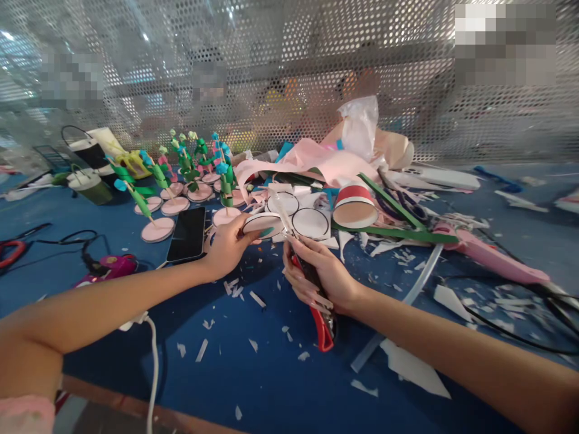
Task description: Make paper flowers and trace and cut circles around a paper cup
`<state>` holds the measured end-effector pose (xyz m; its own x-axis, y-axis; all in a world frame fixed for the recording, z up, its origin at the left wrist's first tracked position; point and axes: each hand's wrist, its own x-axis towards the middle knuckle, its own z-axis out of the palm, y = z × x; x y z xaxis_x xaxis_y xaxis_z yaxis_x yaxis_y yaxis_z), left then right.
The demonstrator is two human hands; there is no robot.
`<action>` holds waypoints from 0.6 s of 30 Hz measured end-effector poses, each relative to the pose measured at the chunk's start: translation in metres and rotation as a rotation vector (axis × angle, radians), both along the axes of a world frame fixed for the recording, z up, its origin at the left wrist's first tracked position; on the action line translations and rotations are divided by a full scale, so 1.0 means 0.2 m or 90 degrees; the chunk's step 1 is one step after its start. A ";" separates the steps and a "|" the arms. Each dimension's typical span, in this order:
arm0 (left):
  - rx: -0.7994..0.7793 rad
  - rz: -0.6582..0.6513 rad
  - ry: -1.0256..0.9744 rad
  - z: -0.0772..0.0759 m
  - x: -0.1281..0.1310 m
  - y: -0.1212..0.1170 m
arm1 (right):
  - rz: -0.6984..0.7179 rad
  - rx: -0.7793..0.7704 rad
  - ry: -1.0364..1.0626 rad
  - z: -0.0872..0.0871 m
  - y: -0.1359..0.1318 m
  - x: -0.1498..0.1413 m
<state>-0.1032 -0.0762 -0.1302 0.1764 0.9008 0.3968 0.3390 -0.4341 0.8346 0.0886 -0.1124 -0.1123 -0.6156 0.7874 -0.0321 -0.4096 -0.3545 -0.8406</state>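
Observation:
My left hand [228,244] is closed on a white paper disc [262,224] with a dark outline, pinched at its edge above the blue table [271,386]. My right hand [316,274] grips red-handled scissors [322,313], whose blades point up toward the disc. Two more outlined paper discs [310,223] lie just beyond the hands. Small white paper scraps [235,289] are scattered under and around both hands.
A black phone [187,234] lies left of my left hand. Behind it stand several paper flowers on pink round bases [158,229]. A red-and-brown paper cup [355,206], pink and green paper strips, a pink glue gun [108,266], cables and a perforated metal screen surround the work spot.

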 end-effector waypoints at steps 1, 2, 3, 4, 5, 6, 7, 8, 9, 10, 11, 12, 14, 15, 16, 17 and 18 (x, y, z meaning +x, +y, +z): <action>0.004 0.000 0.006 0.00 0.00 0.00 | 0.003 0.000 -0.002 0.00 0.00 0.00; 0.007 0.000 0.009 0.00 0.00 0.00 | 0.005 0.000 -0.003 0.00 0.00 0.00; 0.008 0.000 0.009 0.00 -0.01 0.00 | 0.006 0.000 -0.004 -0.01 0.00 0.00; 0.007 -0.001 0.010 0.00 -0.01 0.00 | 0.008 -0.001 -0.004 -0.01 0.00 0.00; 0.005 -0.002 0.012 0.00 0.00 -0.01 | 0.008 -0.002 -0.003 -0.01 0.00 0.00; 0.003 -0.002 0.015 0.01 0.00 -0.01 | 0.010 -0.004 -0.002 -0.01 0.00 0.00; 0.001 -0.002 0.020 0.01 0.00 -0.01 | 0.012 -0.006 -0.001 -0.01 0.00 0.00; -0.001 -0.002 0.029 0.02 0.00 -0.01 | 0.016 -0.008 0.001 -0.01 0.00 0.00; -0.001 -0.001 0.040 0.02 0.01 -0.02 | 0.020 -0.010 0.003 0.00 0.00 0.00; 0.001 0.000 0.051 0.02 0.01 -0.02 | 0.023 -0.011 0.004 0.00 0.00 0.00; 0.003 0.000 0.060 0.03 0.01 -0.02 | 0.025 -0.012 0.004 0.00 0.00 0.00; 0.006 0.000 0.068 0.03 0.01 -0.02 | 0.025 -0.013 0.003 0.00 0.00 0.00; 0.013 0.003 0.079 0.03 0.01 -0.02 | 0.021 -0.015 -0.001 0.00 0.00 0.01; 0.017 0.005 0.084 0.03 0.01 -0.02 | 0.018 -0.015 -0.003 0.00 0.00 0.01; 0.021 0.008 0.090 0.03 0.01 -0.02 | 0.017 -0.015 -0.005 0.00 0.00 0.01; 0.025 0.011 0.098 0.03 0.01 -0.03 | 0.016 -0.015 -0.007 0.00 0.00 0.01; 0.029 0.015 0.105 0.03 0.01 -0.03 | 0.016 -0.014 -0.008 0.00 0.00 0.01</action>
